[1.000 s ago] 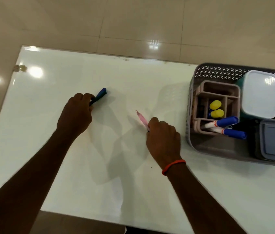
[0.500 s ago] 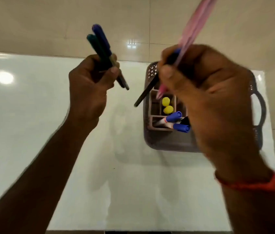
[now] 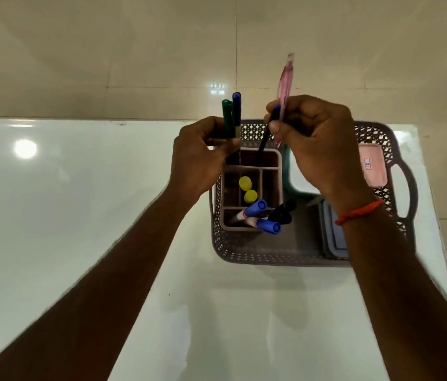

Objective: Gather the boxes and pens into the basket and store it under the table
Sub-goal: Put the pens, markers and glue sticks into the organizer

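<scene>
A grey perforated basket (image 3: 272,255) stands on the white table (image 3: 79,215) at the right. Inside it sits a pink divided pen holder (image 3: 278,174) with two yellow caps (image 3: 247,189) and two blue-capped markers (image 3: 258,217). My left hand (image 3: 200,163) grips a green pen (image 3: 227,116) and a blue pen (image 3: 236,111) upright over the holder's far compartment. My right hand (image 3: 318,144) pinches a pink pen (image 3: 285,86) and a dark pen (image 3: 266,136), whose tip dips into the same compartment. A pink box (image 3: 373,166), a blue-grey box (image 3: 332,237) and a teal box (image 3: 289,177) lie partly hidden under my right arm.
Black markers (image 3: 282,211) lie in the basket beside the holder. The basket's right handle (image 3: 409,188) is near the table's right edge. Beige floor tiles (image 3: 134,50) lie beyond the table's far edge.
Both hands lifted pens off the table and carried them right, over the basket. They have come down, and the pen tips now reach the holder's far compartment.
</scene>
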